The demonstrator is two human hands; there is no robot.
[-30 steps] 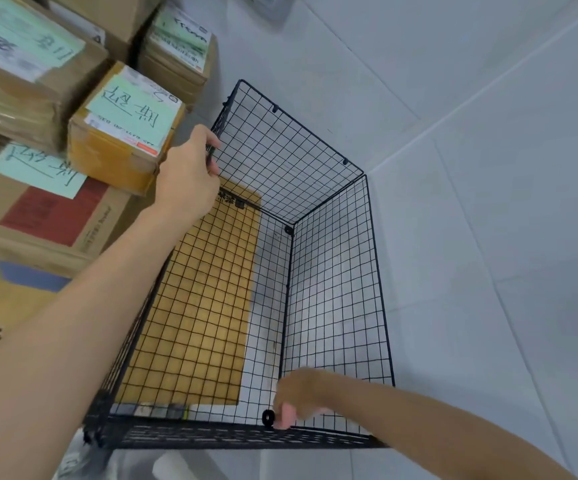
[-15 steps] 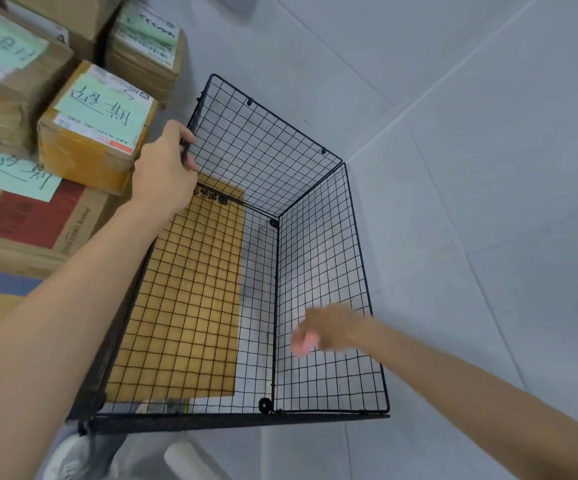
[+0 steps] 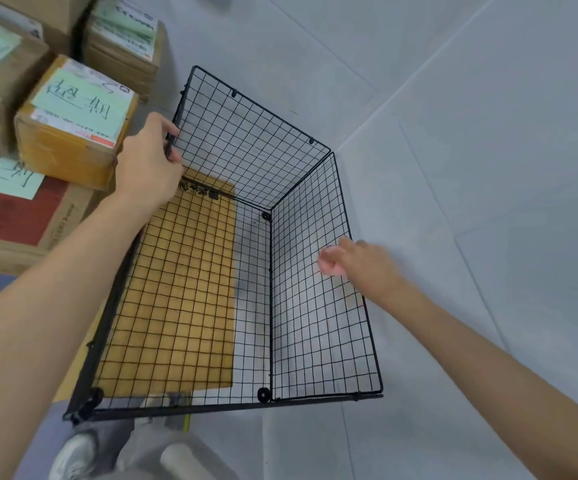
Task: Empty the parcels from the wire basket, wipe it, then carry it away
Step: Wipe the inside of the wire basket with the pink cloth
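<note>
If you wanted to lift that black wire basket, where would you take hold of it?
Take the wire basket by the top rim wires of two opposite walls, coming from above and outside. It is open-topped with thin mesh panels, so the thicker edge wire seems the firmest part. The left hand already grips the far-left corner edge; the right hand is at the right wall's rim, though blur hides whether it grips.

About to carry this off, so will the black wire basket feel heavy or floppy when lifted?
Probably light: the wire basket is thin open mesh with no parcels inside. Panels meet at small clips, so it may flex. The left hand grips one corner only; use both.
</note>
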